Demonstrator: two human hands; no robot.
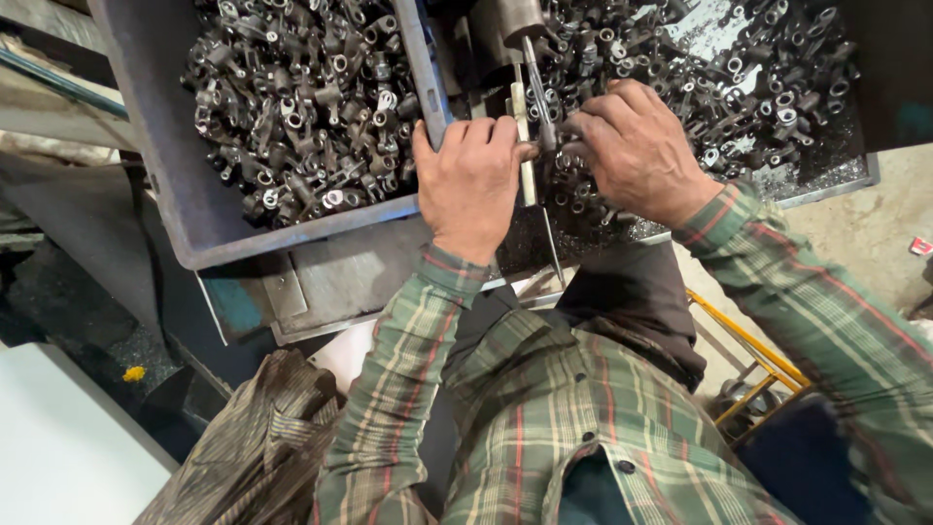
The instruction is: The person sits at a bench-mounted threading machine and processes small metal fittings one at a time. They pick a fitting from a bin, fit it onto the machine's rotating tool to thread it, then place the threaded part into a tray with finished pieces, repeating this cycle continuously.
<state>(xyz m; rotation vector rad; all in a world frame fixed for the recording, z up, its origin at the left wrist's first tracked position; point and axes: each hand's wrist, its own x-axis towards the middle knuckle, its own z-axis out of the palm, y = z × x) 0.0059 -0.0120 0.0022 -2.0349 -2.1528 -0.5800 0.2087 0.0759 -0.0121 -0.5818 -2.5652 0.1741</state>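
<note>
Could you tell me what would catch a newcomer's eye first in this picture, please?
First, the heaps of small dark metal parts filling the grey tray at upper left, with more spread at upper right. In the middle, the left hand and right hand meet at a slim upright rod under a machine spindle. Below, green plaid shirt sleeves fill the foreground.

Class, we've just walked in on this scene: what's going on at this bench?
A person in a plaid shirt works at a bench between two heaps of small dark metal parts. The left hand rests by the edge of a grey bin full of parts and touches a pale upright rod. The right hand lies on the loose pile, fingers around a part beside a machine spindle.
</note>
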